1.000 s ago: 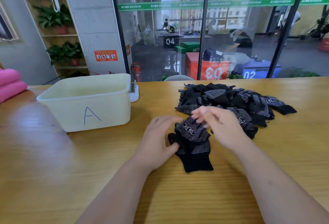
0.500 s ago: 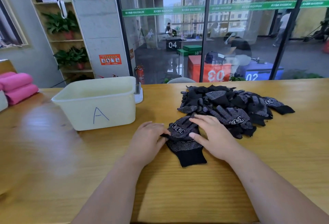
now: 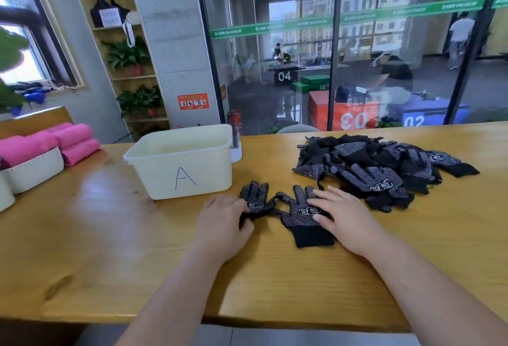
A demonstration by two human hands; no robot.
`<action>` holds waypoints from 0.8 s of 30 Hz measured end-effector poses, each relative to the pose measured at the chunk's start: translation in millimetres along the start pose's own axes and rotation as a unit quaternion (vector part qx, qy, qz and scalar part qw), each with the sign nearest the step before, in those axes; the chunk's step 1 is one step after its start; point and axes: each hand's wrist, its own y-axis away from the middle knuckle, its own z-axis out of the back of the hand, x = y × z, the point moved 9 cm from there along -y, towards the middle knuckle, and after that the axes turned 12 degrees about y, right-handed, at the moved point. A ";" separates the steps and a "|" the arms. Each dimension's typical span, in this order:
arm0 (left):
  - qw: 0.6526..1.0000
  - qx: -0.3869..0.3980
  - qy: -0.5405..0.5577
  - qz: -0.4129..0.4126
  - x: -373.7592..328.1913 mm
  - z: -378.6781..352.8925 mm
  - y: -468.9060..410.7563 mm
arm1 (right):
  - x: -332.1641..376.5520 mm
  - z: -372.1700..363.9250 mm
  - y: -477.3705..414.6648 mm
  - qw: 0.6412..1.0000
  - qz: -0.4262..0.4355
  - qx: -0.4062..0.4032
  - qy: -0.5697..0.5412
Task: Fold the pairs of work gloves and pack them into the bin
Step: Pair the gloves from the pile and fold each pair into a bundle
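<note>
Head view looks down on my two hands working one pair. My left hand has its fingers curled round the cuff end of the bunched glove, pinching the knit into a ridge. That glove's fingers fan out just beyond my knuckles. My right hand lies flat with fingers straight, gripping nothing, and presses the flat glove to the table. Its printed palm and black cuff show just left of my thumb. The two gloves touch between my hands.

These are thin knit gloves with rubbery dots, and I judge them light, limp and not fragile. Lifted by one finger they would sag and twist. The dotted faces should cling to each other rather than slide. The best hold, I think, is at the cuff or across the palm: a flat hand for folding, then a pinch across the folded bundle.

The bin, marked A, stands just beyond my left fingers with its top open; I cannot see its floor. The pile of loose gloves sits beyond and to the right of my right fingers, with its nearest glove just beside them, so snagging a stray is the risk. A white basket and pink rolls lie well off to the left. Only the bin's wall must be cleared.
</note>
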 end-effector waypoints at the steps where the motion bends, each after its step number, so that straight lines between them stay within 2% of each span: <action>1: 0.999 0.028 0.027 -0.006 -6.5 -5.5 1.3 | 0.2 2.8 3.1 1.000 -0.004 -0.011 0.002; 3: 0.994 0.093 0.059 -0.016 -17.7 -17.4 6.2 | 2.2 8.4 9.9 0.999 0.002 -0.034 -0.003; 5: 0.992 0.111 0.057 -0.026 -22.9 -18.5 9.9 | 2.1 10.0 16.5 0.999 0.006 -0.041 -0.018; 9: 0.993 0.098 0.037 -0.056 -27.3 -12.1 16.0 | -5.9 16.4 24.5 0.996 -0.024 -0.077 -0.049; 12: 0.993 0.072 0.050 -0.073 -31.5 -3.9 22.0 | -0.5 19.0 27.4 0.993 -0.014 -0.078 -0.084; 16: 0.989 0.045 0.138 -0.010 -30.7 29.3 11.5 | 12.8 20.0 29.2 0.987 0.045 -0.071 -0.137; 19: 0.964 0.083 0.249 0.034 -37.7 62.4 -14.9 | 12.2 25.2 30.2 0.977 0.048 -0.086 -0.190; 24: 0.947 0.118 0.299 0.020 -54.0 105.6 -58.8 | 10.4 27.4 31.8 0.971 0.042 -0.092 -0.216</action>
